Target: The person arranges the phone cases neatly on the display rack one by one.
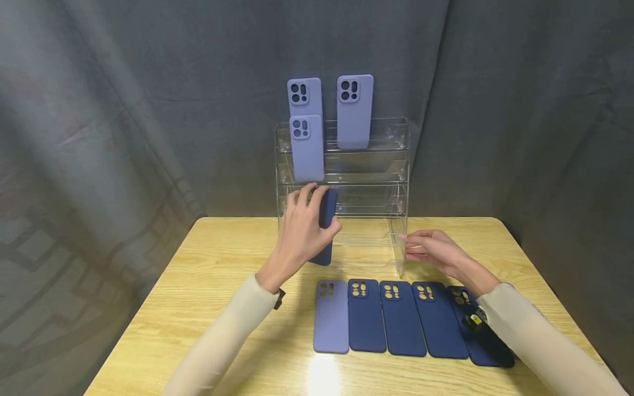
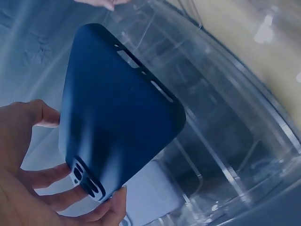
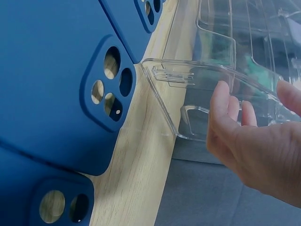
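Observation:
In the head view my left hand [image 1: 304, 228] grips a dark blue phone case [image 1: 327, 212] in front of the clear tiered display rack [image 1: 342, 210], below two stacked lavender cases. The left wrist view shows fingers at the camera-cutout end of that blue case [image 2: 117, 103] and the thumb at its side edge. Beside the rack's right side panel, my right hand [image 1: 438, 252] has its fingertips right at the clear plastic. The right wrist view shows its fingers [image 3: 220, 106] loosely bent, with the thumb apart from them.
Lavender phone cases [image 1: 307, 151] [image 1: 354, 118] stand in the upper tiers. On the wooden table [image 1: 218, 297] lie a lavender case [image 1: 331, 324] and several dark blue cases [image 1: 366, 322] in a row before the rack. Grey curtains [image 1: 238, 110] hang behind and at both sides.

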A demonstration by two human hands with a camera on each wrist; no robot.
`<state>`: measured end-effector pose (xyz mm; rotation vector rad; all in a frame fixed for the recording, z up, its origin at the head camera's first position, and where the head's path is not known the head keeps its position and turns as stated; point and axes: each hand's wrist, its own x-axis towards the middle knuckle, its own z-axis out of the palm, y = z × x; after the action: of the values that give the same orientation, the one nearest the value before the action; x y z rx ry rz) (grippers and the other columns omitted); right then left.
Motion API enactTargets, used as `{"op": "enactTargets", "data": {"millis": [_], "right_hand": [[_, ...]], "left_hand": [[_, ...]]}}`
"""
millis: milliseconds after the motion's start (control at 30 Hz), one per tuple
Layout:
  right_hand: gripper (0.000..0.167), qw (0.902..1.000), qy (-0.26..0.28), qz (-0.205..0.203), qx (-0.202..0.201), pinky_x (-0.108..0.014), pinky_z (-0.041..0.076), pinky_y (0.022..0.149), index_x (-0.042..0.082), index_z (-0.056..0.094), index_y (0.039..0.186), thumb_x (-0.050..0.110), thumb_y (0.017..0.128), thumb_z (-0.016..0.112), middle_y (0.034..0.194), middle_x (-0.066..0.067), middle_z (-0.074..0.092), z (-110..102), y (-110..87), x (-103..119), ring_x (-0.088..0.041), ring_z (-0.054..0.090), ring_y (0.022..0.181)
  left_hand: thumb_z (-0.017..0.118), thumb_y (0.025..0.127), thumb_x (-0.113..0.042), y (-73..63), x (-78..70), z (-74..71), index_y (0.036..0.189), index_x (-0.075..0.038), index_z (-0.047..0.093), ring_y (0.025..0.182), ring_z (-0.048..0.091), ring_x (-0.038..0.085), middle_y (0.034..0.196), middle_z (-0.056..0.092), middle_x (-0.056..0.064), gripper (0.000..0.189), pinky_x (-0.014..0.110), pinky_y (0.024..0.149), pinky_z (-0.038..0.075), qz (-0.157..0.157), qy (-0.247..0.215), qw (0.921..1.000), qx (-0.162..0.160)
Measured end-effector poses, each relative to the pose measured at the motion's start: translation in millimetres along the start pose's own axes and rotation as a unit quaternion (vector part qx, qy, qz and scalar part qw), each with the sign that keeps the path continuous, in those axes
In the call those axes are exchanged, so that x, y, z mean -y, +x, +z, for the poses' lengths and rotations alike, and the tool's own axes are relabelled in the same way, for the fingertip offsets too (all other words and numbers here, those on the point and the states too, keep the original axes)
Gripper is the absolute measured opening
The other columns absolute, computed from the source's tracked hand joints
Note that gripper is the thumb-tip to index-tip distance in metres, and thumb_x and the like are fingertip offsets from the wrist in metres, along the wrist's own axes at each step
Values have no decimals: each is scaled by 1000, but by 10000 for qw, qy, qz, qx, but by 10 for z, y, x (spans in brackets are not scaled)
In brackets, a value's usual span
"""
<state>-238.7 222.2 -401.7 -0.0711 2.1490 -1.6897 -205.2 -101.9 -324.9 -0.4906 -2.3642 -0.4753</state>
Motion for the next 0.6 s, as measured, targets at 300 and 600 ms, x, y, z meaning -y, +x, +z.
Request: {"op": "enactTargets", "data": {"millis": [300, 600], "right_hand": [[80, 10000, 23, 34, 15, -29, 59, 103, -18, 30, 154, 40, 107, 59, 156, -34, 40, -11, -15, 2, -32, 61, 132], [74, 9999, 88, 57, -53, -30, 59, 104, -16, 38, 151, 38, 107, 61, 153, -30, 44, -5, 4, 5, -27, 62, 127]], "left_hand": [[72, 89, -33, 448, -97, -37, 144, -12, 59, 119, 59, 46, 144, 60, 18, 61, 52, 73, 64, 154, 217, 9993, -279], [72, 89, -35, 882, -164, -16, 144, -14, 59, 121, 58, 45, 147, 59, 18, 60, 50, 74, 64, 219, 334, 9973, -610]]}}
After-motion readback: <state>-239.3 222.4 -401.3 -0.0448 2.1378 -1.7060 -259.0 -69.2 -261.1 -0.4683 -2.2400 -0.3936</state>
